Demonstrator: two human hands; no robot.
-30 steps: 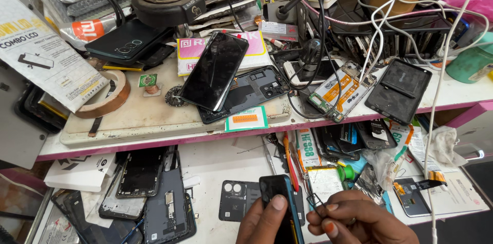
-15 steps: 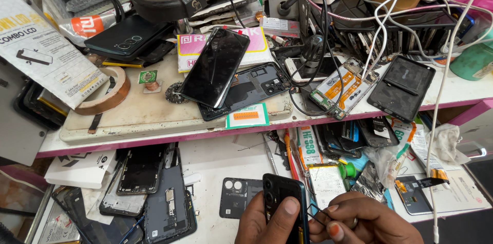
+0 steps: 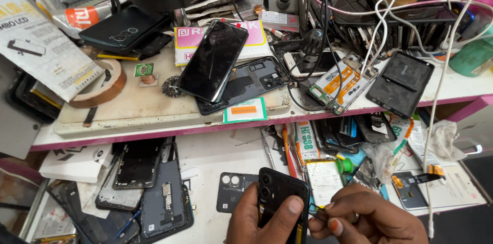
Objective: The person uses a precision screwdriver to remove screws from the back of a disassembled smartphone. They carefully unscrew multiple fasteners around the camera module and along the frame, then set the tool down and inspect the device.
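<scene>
Head view, left hand: the left hand (image 3: 264,218) is wrapping around a black phone back cover (image 3: 281,200), thumb pressing across its face, so the cover is standing upright and steady near the bottom edge of the picture, over the lower white shelf (image 3: 215,157).
Head view, right hand: the right hand (image 3: 367,218) is closing thumb and forefinger on something small and thin just beside the cover's right edge; what it is pinching is too small to tell. The pinch looks suited to fine work against the braced cover.
Head view, lower shelf: a loose camera-hole cover (image 3: 231,190) is lying flat just left of the held one, and opened phone shells (image 3: 154,192) are piling further left, within easy reach.
Head view, upper bench: a dark phone (image 3: 213,59) is leaning tilted across an opened phone frame (image 3: 246,82), both resting on a worn work mat (image 3: 133,103). A roll of tape (image 3: 100,85) is sitting to the left, and a bare circuit board (image 3: 341,82) to the right under tangled white cables (image 3: 390,13).
</scene>
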